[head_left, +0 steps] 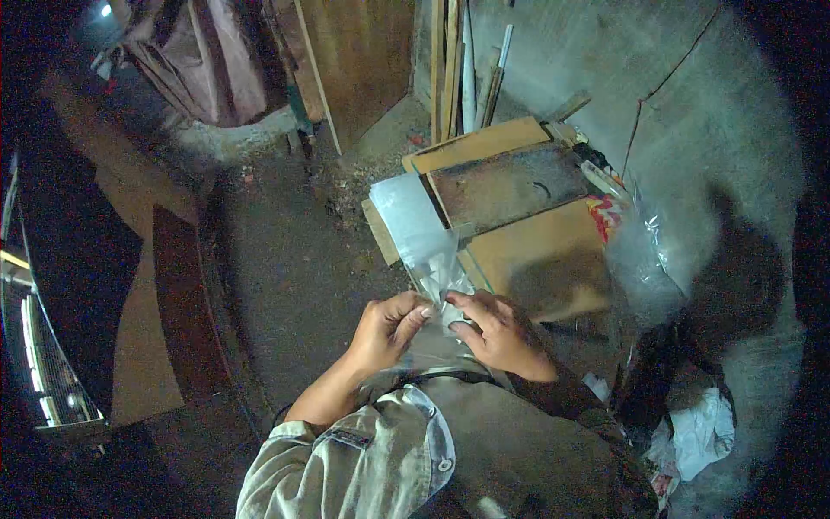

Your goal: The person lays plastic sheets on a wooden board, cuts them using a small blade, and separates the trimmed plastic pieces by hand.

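Close in front of my body, my left hand [393, 327] pinches a thin clear plastic bag [439, 270] between thumb and fingers. My right hand [497, 330] grips the same bag from the other side, thumb and forefinger curled at its edge. The crumpled film stretches between both hands and hangs partly below them. Just beyond, a flat stack of whitish plastic bags [405, 212] lies over the left edge of the boxes. Whether anything is inside the bag, I cannot tell.
Cardboard boxes [536, 242] with a dark stained panel [510, 186] stand ahead. Wooden sticks [445, 69] lean against the concrete wall [674, 78]. Clear plastic wrapping [644, 259] sits at the right, with a white crumpled bag [702, 432] lower down. A wooden board [363, 60] stands behind.
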